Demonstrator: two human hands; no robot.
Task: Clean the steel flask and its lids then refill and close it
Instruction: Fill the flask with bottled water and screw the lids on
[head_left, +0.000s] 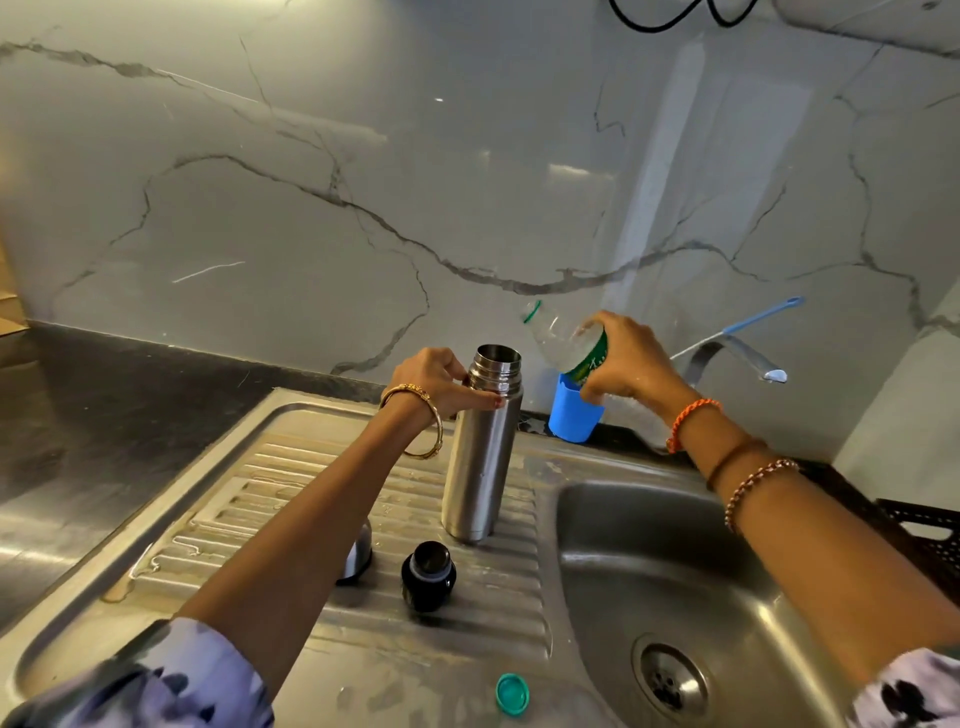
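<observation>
With the left hand (441, 382) gripping the steel flask (483, 447), the right hand (623, 358) is tilting a clasped water bottle (566, 343), risking spillage past the narrow mouth.

flask: brushed silver cylindrical steel flask (480, 452)
inner lid: glossy black round plastic stopper (428, 576)
bottle: clear plastic bottle (569, 340), green label, green neck ring
cap: teal round plastic cap (512, 692)
cup: bright blue plastic cup (574, 413)
wall: white marble wall panel (311, 182), grey veins
sleeves: lilac sleeve (171, 680), dark blotches

Soft, dim light. Shiny white streaks glare on the marble wall (467, 156). Edges bend outward, and the sleeves (156, 686) look blurry.
</observation>
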